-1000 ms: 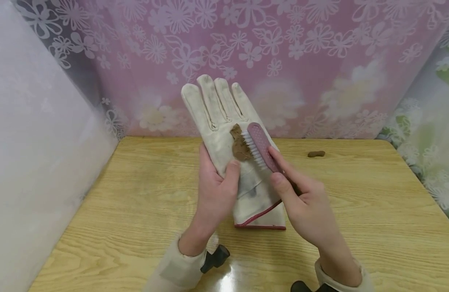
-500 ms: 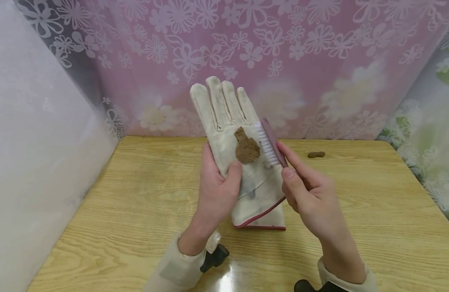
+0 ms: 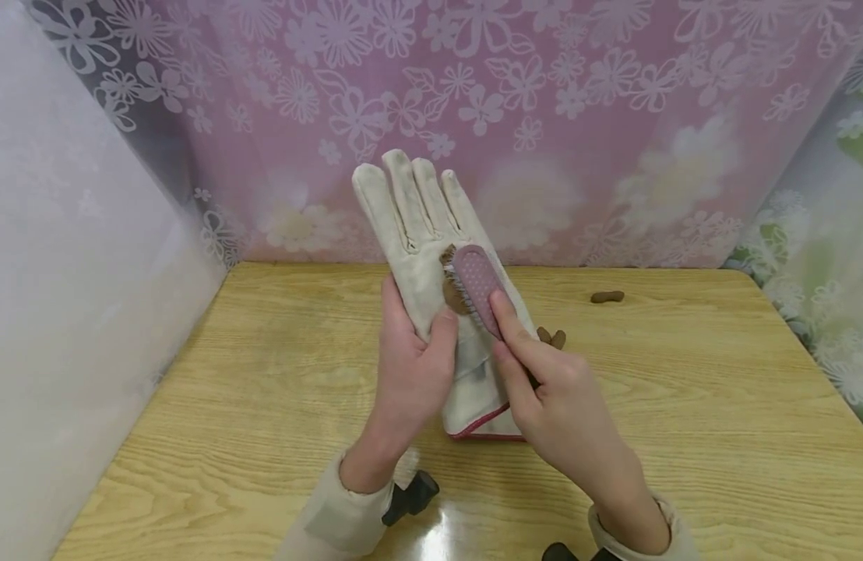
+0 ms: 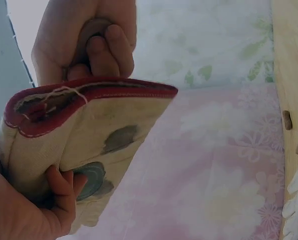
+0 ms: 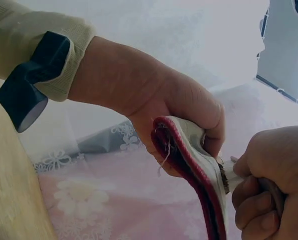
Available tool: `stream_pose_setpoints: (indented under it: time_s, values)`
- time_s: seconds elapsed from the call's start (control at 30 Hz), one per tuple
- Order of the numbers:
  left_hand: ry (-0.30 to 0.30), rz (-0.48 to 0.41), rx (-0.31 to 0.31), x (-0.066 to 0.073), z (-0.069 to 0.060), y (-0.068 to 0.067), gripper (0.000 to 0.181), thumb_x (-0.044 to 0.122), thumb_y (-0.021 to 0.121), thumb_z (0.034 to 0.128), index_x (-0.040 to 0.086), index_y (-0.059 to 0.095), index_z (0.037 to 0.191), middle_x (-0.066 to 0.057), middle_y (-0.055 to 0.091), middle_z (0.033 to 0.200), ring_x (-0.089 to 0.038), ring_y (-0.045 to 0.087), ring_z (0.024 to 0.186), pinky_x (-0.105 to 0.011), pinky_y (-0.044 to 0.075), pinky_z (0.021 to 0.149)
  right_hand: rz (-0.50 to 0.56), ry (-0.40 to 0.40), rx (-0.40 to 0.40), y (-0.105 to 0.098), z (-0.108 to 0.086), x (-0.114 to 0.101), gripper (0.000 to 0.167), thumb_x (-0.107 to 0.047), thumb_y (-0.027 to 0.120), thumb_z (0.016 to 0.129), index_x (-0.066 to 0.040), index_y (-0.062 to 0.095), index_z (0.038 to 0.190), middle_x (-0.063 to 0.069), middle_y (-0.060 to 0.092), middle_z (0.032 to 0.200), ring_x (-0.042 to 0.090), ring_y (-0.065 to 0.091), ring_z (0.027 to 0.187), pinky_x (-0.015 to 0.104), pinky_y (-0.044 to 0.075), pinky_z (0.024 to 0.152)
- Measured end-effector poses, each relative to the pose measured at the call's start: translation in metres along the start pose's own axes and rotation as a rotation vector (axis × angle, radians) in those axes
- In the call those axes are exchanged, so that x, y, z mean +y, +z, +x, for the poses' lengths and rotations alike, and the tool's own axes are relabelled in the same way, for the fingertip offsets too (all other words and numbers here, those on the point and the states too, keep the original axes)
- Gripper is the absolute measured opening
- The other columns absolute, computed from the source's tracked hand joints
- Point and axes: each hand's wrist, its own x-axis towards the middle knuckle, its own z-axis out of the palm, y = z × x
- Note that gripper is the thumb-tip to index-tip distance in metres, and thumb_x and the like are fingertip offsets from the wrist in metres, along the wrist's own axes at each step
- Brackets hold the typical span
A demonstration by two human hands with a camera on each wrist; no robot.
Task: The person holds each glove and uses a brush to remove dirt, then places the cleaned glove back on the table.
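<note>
My left hand [image 3: 412, 374] grips a cream work glove [image 3: 419, 280] from its left edge, thumb on the near face and fingers behind. The glove tilts upright, fingers up, with a red-trimmed cuff [image 4: 104, 87] at the bottom. On its palm sits a brown, clay-like smear [image 3: 458, 299], partly hidden. My right hand [image 3: 575, 405] holds a pink-backed scrub brush [image 3: 477, 284] with its index finger along the back. In the right wrist view the pale bristles [image 5: 231, 175] meet the smear. Dark spots [image 4: 120, 139] and a round greenish patch [image 4: 91, 181] mark the glove's other face.
A wood-grain table [image 3: 277, 389] lies below. One small brown lump [image 3: 607, 297] rests toward its back right, and more brown lumps [image 3: 552, 338] lie right of the glove, partly covered. A pink floral curtain [image 3: 558, 171] hangs behind, with a white sheet [image 3: 95, 273] at left.
The brush moves left across the glove, back onto the brown smear, after standing off to its right half a second ago. The glove shifts slightly left. Brown lumps behind it come into view.
</note>
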Motion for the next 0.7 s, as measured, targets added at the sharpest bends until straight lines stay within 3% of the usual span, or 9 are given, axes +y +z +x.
stream_pose_setpoints:
  time_s: [0.07, 0.17, 0.23, 0.3, 0.43, 0.6, 0.7]
  values:
    - [0.007, 0.008, -0.024, 0.0, -0.001, 0.002, 0.046, -0.002, 0.044, 0.092, 0.003, 0.034, 0.137, -0.011, 0.054, 0.121, -0.021, 0.063, 0.101, -0.037, 0.058, 0.083, -0.023, -0.015, 0.026, 0.002, -0.001, 0.0, 0.06, 0.009, 0.064, 0.088, -0.004, 0.049, 0.144, 0.013, 0.073, 0.094, 0.004, 0.055, 0.066, 0.011, 0.044, 0.062]
    - [0.018, 0.049, -0.05, 0.0, -0.001, 0.004, 0.046, -0.002, 0.044, 0.0918, 0.0, 0.033, 0.137, -0.013, 0.054, 0.122, -0.02, 0.063, 0.102, -0.036, 0.057, 0.083, -0.026, -0.016, 0.071, 0.005, 0.0, 0.0, 0.054, 0.005, 0.062, 0.091, -0.003, 0.05, 0.143, 0.019, 0.065, 0.125, 0.011, 0.061, 0.083, 0.015, 0.048, 0.072]
    - [0.021, 0.071, -0.037, 0.0, 0.0, 0.002, 0.049, -0.002, 0.044, 0.0919, 0.0, 0.032, 0.139, -0.013, 0.054, 0.125, -0.02, 0.062, 0.105, -0.035, 0.056, 0.087, -0.02, -0.027, 0.075, 0.007, 0.0, 0.0, 0.05, 0.001, 0.061, 0.094, -0.003, 0.05, 0.143, 0.019, 0.067, 0.121, 0.01, 0.06, 0.078, 0.015, 0.047, 0.07]
    - [0.017, 0.085, -0.006, 0.0, 0.003, -0.003, 0.05, -0.002, 0.044, 0.0909, 0.002, 0.033, 0.139, -0.013, 0.055, 0.123, -0.02, 0.061, 0.104, -0.035, 0.056, 0.087, -0.031, -0.047, 0.058, 0.007, 0.0, 0.0, 0.048, -0.003, 0.061, 0.095, -0.004, 0.051, 0.142, 0.015, 0.073, 0.099, 0.007, 0.054, 0.069, 0.014, 0.044, 0.062]
    - [-0.023, 0.066, 0.015, 0.001, 0.007, -0.013, 0.047, -0.003, 0.047, 0.0895, 0.002, 0.04, 0.135, -0.014, 0.057, 0.112, -0.02, 0.06, 0.093, -0.034, 0.055, 0.078, -0.07, -0.068, 0.057, 0.007, 0.0, 0.002, 0.044, -0.008, 0.06, 0.097, -0.005, 0.054, 0.141, 0.006, 0.063, 0.071, 0.007, 0.041, 0.056, 0.018, 0.038, 0.052]
    - [-0.058, 0.107, -0.071, 0.003, 0.005, -0.013, 0.043, 0.0, 0.046, 0.0913, 0.001, 0.041, 0.134, -0.013, 0.058, 0.11, -0.018, 0.061, 0.089, -0.034, 0.057, 0.073, -0.05, -0.05, 0.104, 0.01, 0.001, 0.004, 0.039, -0.013, 0.056, 0.1, -0.001, 0.056, 0.137, 0.019, 0.072, 0.107, 0.012, 0.061, 0.07, 0.019, 0.049, 0.062]
    - [-0.037, 0.091, -0.05, 0.005, 0.006, -0.015, 0.043, -0.001, 0.045, 0.0906, 0.001, 0.042, 0.134, -0.014, 0.059, 0.113, -0.019, 0.063, 0.091, -0.034, 0.057, 0.075, -0.006, -0.064, 0.072, 0.009, 0.0, 0.002, 0.043, -0.004, 0.061, 0.095, -0.002, 0.056, 0.138, 0.015, 0.073, 0.092, 0.008, 0.057, 0.064, 0.015, 0.047, 0.061]
